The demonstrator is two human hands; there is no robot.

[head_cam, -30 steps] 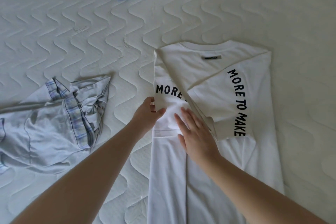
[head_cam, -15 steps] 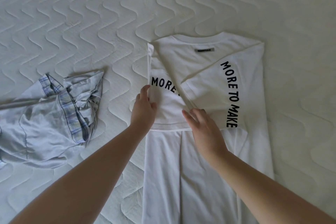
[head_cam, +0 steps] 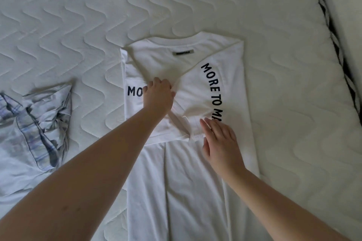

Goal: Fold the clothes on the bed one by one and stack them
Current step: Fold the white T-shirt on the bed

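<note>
I see the white T-shirt [head_cam: 195, 182] flat on the bed [head_cam: 274, 103]; left hand [head_cam: 159, 95] pinches its folded sleeve, right hand [head_cam: 220, 143] rests flat, fingers straight, on it.

The left hand [head_cam: 159, 95] has slid from the T-shirt's [head_cam: 176, 182] left edge to the middle of the frame, now covering part of the "MORE" print. The right hand [head_cam: 220, 146] has drawn back toward the lower right, lying flat below the folded right sleeve [head_cam: 197, 96].
</note>
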